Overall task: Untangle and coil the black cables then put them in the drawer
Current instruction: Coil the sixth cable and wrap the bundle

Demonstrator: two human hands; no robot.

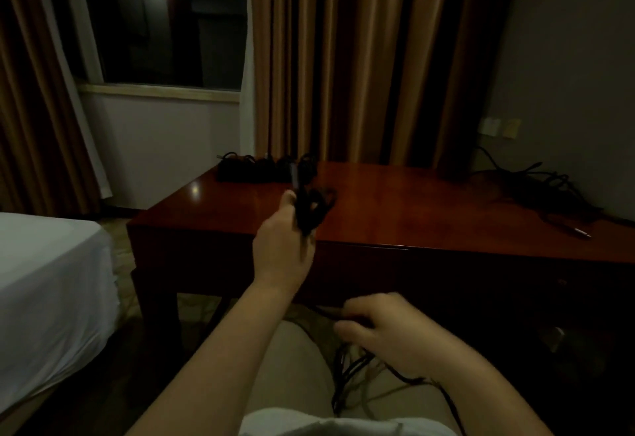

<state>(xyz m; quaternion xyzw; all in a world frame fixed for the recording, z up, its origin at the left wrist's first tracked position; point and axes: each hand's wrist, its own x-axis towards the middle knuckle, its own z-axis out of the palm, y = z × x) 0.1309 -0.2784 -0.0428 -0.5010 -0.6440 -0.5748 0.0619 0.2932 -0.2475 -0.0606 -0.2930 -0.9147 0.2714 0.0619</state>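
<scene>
White bedding covers the bed [44,284] at the far left. Beside it stands the red-brown bench [412,208], with a row of black coiled cables [254,165] at its back left edge. Over the bench's front edge the left hand [285,243] is raised, fingers curled round a black cable bundle [311,207] with a plug end sticking up. Lower, over the lap, the right hand [388,332] pinches a loose cable strand [357,370] that trails down across the legs. At the far right a tangled cable heap [543,191] lies on the bench against the wall.
</scene>
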